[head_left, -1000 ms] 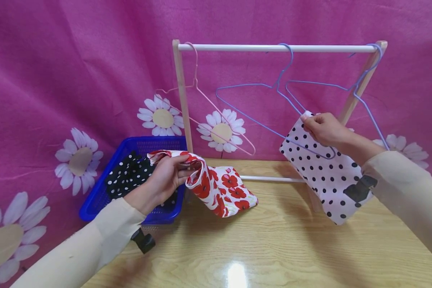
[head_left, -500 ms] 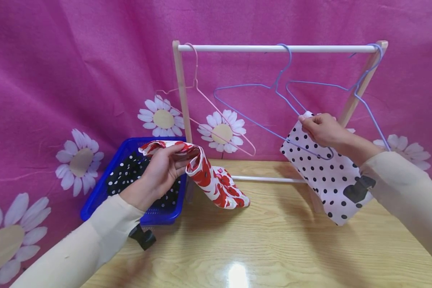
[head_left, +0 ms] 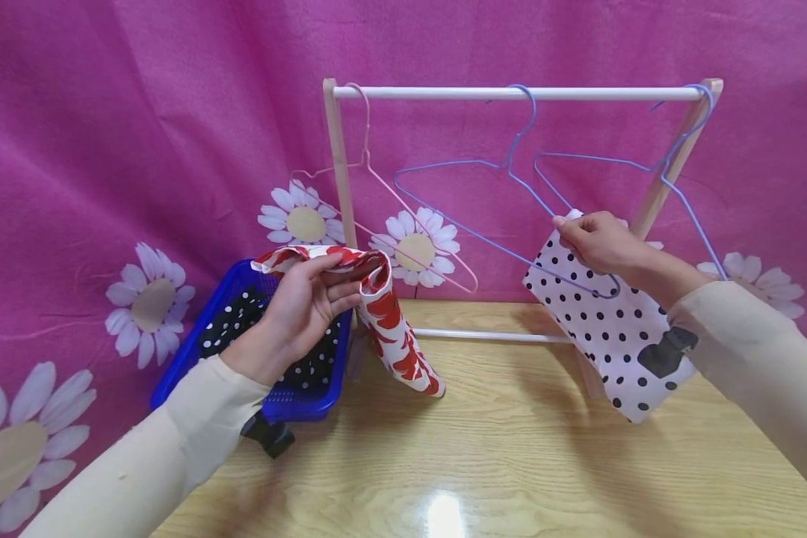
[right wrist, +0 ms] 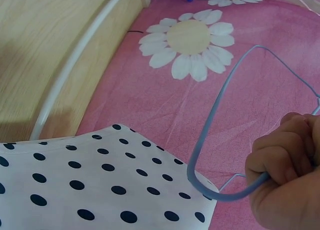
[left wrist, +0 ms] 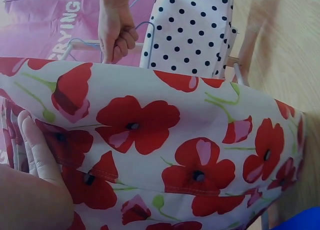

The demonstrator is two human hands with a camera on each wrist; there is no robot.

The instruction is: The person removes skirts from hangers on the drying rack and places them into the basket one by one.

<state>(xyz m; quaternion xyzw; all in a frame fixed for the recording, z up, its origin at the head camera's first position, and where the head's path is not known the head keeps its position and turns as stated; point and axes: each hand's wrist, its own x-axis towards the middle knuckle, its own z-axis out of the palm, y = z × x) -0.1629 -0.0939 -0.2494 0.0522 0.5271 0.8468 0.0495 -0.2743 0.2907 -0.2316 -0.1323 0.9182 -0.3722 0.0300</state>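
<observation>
In the head view my left hand (head_left: 299, 310) pinches the upper edge of a white cloth with red flowers (head_left: 397, 340) between thumb and fingers. The cloth hangs down to the right, folded over, above the table. My right hand (head_left: 597, 240) grips the right end of a blue wire hanger (head_left: 513, 153), its fingers curled round the wire (right wrist: 202, 150) in the right wrist view. This hanger hooks over the rail. Behind that hand, a white cloth with black dots (head_left: 612, 329) hangs at a second blue hanger (head_left: 598, 156); how it is fixed there is partly hidden.
A wooden rack with a white rail (head_left: 437, 93) stands on the wood-grain table (head_left: 498, 448). A pink hanger (head_left: 368, 123) hangs at its left end. To the left is a blue basket (head_left: 302, 409) holding black cloth with white dots (head_left: 316, 366). A pink flowered curtain (head_left: 175, 112) hangs behind.
My left hand has risen slightly, and the flowered cloth now hangs narrower and closer to the basket. My right hand and the gripped blue hanger have shifted a little left along the rail.
</observation>
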